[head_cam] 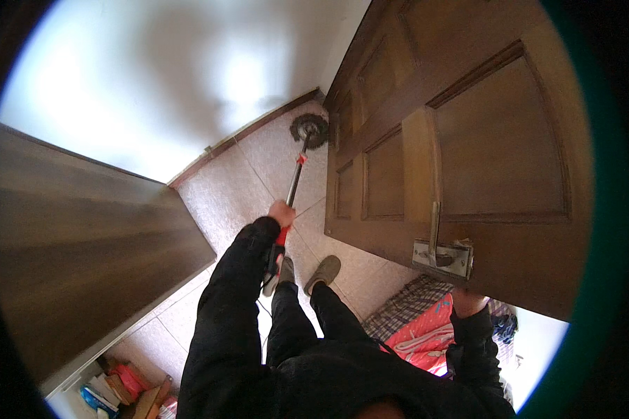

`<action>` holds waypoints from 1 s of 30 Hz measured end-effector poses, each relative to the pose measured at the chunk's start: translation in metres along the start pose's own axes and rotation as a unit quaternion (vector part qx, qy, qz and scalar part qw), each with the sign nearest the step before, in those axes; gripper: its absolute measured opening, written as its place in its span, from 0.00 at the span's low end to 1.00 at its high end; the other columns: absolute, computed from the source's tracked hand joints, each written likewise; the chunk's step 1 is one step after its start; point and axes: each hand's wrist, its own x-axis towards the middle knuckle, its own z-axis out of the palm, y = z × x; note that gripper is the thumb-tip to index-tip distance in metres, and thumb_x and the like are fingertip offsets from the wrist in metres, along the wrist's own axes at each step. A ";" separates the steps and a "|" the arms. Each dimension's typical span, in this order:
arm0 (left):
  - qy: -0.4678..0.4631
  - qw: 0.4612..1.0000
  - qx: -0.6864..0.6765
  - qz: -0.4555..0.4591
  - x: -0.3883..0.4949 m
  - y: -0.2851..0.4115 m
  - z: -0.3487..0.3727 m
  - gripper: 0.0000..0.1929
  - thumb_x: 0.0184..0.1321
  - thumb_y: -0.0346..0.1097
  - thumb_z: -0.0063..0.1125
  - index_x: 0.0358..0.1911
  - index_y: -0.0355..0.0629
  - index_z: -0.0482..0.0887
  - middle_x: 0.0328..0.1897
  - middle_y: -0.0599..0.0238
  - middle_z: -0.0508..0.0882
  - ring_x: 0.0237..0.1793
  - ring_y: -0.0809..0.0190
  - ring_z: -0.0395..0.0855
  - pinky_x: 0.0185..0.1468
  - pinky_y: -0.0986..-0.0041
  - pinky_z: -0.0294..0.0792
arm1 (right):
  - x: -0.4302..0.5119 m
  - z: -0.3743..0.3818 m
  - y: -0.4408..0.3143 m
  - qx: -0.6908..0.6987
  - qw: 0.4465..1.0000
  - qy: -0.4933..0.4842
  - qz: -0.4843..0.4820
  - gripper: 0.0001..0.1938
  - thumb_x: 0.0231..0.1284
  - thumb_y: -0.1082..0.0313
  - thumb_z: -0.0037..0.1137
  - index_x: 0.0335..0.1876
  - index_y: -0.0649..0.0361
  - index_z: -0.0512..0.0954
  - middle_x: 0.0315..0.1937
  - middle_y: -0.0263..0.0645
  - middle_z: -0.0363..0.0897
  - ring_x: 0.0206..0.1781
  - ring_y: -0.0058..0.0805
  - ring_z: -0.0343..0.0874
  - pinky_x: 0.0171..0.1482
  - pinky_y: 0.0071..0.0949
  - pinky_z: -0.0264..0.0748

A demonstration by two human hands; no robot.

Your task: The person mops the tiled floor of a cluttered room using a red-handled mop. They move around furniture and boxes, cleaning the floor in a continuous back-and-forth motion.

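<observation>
My left hand (282, 213) grips the red-and-metal pole of a mop (295, 180). The pole slants away from me, its round, dark shaggy head (309, 131) resting on the tiled floor near the wall's corner and the far edge of an open wooden door (398, 183). At the door's near edge, below the metal handle (443, 259), is my right hand (469, 302); the door partly hides its fingers, so its hold cannot be made out.
A brown wooden panel (84, 235) stands at the left. A brown skirting (241, 133) lines the white wall. Red and checked fabric (422, 335) lies at lower right, and a box of mixed items (120, 390) at lower left. A dark cord hangs by my legs.
</observation>
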 end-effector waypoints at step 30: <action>0.070 0.852 -0.411 -0.317 -0.405 -0.107 0.073 0.13 0.65 0.34 0.57 0.29 0.28 0.76 0.19 0.55 0.77 0.13 0.57 0.76 0.15 0.61 0.72 | 0.156 -0.039 -0.187 0.175 0.892 0.010 -0.418 0.20 0.62 0.69 0.63 0.59 0.66 0.76 0.46 0.50 0.82 0.47 0.51 0.83 0.48 0.42 0.81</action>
